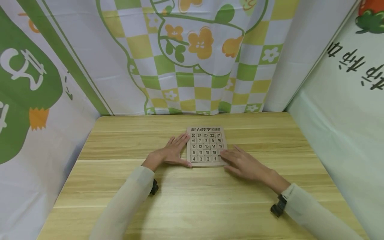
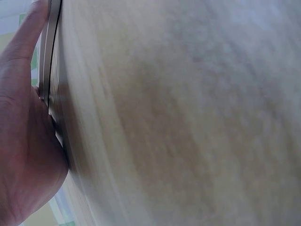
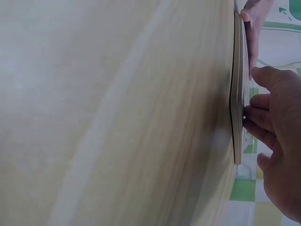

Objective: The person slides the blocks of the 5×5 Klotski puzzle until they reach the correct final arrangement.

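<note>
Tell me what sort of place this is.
Probably a curtained-off activity booth: printed cloth hangs around three sides of a wood-grain table, and a number puzzle lies on it.

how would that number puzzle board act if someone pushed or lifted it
The number board looks flat and straight-edged, so probably stiff. Lying low and broad on the table, it would likely slide rather than tip. Its separate number tiles might slide individually if pushed.

Lying flat on the counter (image 1: 198, 203) between my left grip (image 1: 171, 154) and right grip (image 1: 245, 163), the thin brown number board (image 1: 207, 146) shows square tiles in rows, its near right part partly covered by my right grip.
</note>
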The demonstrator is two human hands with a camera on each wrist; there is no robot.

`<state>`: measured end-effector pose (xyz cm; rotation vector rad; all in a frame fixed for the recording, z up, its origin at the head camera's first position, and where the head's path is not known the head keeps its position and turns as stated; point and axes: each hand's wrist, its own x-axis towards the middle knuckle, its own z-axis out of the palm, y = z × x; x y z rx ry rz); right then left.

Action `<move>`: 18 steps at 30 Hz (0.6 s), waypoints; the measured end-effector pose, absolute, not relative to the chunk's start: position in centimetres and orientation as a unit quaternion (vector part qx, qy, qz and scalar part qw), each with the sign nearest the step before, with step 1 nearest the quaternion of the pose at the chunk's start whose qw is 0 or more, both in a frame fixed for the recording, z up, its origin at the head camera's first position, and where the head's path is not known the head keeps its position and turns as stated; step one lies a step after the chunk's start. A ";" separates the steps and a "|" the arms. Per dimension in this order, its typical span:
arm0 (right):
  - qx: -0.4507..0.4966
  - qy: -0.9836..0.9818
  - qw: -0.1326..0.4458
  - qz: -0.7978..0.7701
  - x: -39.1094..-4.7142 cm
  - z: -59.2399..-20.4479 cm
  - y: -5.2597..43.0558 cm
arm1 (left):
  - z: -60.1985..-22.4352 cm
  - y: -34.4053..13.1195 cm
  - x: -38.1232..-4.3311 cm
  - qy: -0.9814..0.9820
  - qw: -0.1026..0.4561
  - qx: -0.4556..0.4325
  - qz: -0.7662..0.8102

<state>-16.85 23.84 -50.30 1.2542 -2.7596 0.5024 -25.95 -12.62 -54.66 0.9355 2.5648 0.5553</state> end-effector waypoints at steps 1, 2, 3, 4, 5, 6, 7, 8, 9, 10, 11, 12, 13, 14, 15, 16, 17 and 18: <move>0.407 -0.898 0.032 0.165 -16.9 -50.3 23.8 | -54.6 -12.6 -25.9 0.906 0.177 0.331 0.196; 0.406 -0.898 0.030 0.165 -17.0 -50.2 23.8 | -54.6 -12.6 -25.9 0.906 0.177 0.331 0.195; 0.405 -0.898 0.029 0.166 -17.1 -50.2 23.7 | -54.6 -12.6 -25.9 0.906 0.176 0.330 0.196; 0.404 -0.899 0.028 0.167 -17.1 -50.2 23.7 | -54.5 -12.6 -25.9 0.906 0.176 0.330 0.196; 0.404 -0.899 0.026 0.168 -17.2 -50.1 23.7 | -54.5 -12.6 -25.9 0.907 0.176 0.330 0.196; 0.403 -0.899 0.025 0.168 -17.2 -50.1 23.7 | -54.5 -12.6 -25.9 0.907 0.175 0.330 0.197; 0.402 -0.900 0.024 0.168 -17.2 -50.1 23.6 | -54.5 -12.6 -25.9 0.907 0.175 0.330 0.196; 0.402 -0.900 0.024 0.167 -17.2 -50.1 23.6 | -54.6 -12.6 -25.9 0.906 0.175 0.330 0.198; 0.402 -0.900 0.025 0.167 -17.2 -50.2 23.6 | -54.6 -12.6 -25.9 0.906 0.175 0.330 0.199; 0.402 -0.900 0.026 0.166 -17.2 -50.2 23.6 | -54.5 -12.6 -25.8 0.906 0.175 0.330 0.200; 0.402 -0.900 0.027 0.165 -17.2 -50.3 23.5 | -54.6 -12.6 -25.8 0.906 0.175 0.331 0.200; 0.403 -0.900 0.029 0.165 -17.1 -50.3 23.5 | -54.5 -12.6 -25.8 0.906 0.175 0.331 0.200; 0.403 -0.900 0.030 0.165 -17.1 -50.3 23.5 | -54.6 -12.6 -25.8 0.906 0.175 0.331 0.200; 0.404 -0.899 0.032 0.165 -17.1 -50.3 23.4 | -54.6 -12.6 -25.8 0.906 0.175 0.331 0.200; 0.407 -0.898 0.035 0.166 -17.0 -50.3 23.4 | -54.6 -12.6 -25.8 0.906 0.175 0.331 0.200; 0.409 -0.896 0.037 0.167 -16.9 -50.3 23.3 | -54.5 -12.6 -25.8 0.905 0.175 0.331 0.200; 0.413 -0.894 0.039 0.168 -16.9 -50.2 23.2 | -54.5 -12.6 -25.8 0.905 0.175 0.331 0.200; 0.417 -0.892 0.041 0.169 -16.8 -50.1 23.1 | -54.5 -12.6 -25.8 0.905 0.175 0.331 0.200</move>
